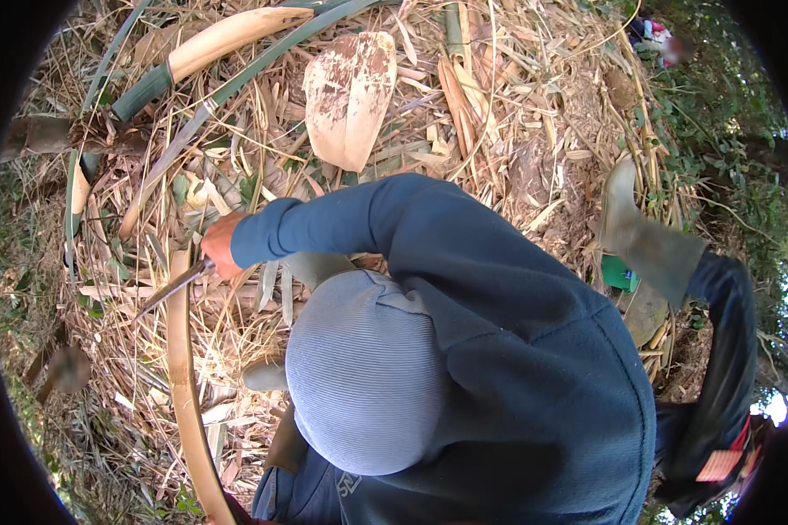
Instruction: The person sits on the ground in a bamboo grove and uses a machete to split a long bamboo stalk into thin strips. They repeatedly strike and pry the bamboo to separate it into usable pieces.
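Neither of my own hands shows in the head view. A co-worker in a dark blue sweater [517, 324] and grey ribbed cap [363, 372] bends forward in the middle. The co-worker's hand [223, 246] is closed round the handle of a knife [173, 287], whose blade points down to the left. That blade crosses a long pale bamboo strip [184, 376], close to its upper end. The strip curves down to the lower edge, beside the co-worker's knees. The co-worker's other hand is hidden.
A broad pale husk [352, 105] lies on ground strewn with shavings. Partly peeled green bamboo [144, 92] lies at upper left. At right are another dark-trousered leg [727, 324] with a grey boot [635, 232], and a green object [619, 272]. Plants line the right side.
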Available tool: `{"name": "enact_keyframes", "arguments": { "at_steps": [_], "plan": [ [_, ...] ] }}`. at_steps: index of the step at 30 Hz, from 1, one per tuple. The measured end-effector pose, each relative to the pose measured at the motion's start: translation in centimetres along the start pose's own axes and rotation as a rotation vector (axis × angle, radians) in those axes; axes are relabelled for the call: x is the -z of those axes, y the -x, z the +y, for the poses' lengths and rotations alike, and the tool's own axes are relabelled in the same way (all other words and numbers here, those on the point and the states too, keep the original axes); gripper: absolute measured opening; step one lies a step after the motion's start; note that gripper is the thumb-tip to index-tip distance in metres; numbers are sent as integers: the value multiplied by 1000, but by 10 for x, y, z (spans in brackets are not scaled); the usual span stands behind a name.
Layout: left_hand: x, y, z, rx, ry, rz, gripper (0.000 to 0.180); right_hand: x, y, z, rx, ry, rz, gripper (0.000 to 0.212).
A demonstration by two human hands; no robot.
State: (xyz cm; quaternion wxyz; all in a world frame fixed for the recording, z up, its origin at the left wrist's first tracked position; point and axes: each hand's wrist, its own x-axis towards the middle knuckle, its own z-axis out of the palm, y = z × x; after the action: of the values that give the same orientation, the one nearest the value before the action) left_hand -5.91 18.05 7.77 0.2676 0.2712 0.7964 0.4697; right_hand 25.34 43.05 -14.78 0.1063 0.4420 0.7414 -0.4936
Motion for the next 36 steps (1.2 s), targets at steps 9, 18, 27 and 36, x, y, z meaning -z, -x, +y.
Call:
{"name": "enact_keyframes", "arguments": {
  "at_steps": [9, 18, 27, 36],
  "plan": [
    [6, -11, 0, 43, 39, -9, 53, -1, 5, 3, -13, -2, 52, 24],
    [-11, 2, 27, -128, 224, -160, 29, -18, -29, 35, -104, 124, 33, 21],
    [-26, 12, 39, -83, 185, -48, 40, 0, -17, 17, -181, 112, 54, 27],
    [-13, 1, 45, -14, 202, -129, 64, 1, -19, 47, -205, 143, 46, 25]
  ]
}}
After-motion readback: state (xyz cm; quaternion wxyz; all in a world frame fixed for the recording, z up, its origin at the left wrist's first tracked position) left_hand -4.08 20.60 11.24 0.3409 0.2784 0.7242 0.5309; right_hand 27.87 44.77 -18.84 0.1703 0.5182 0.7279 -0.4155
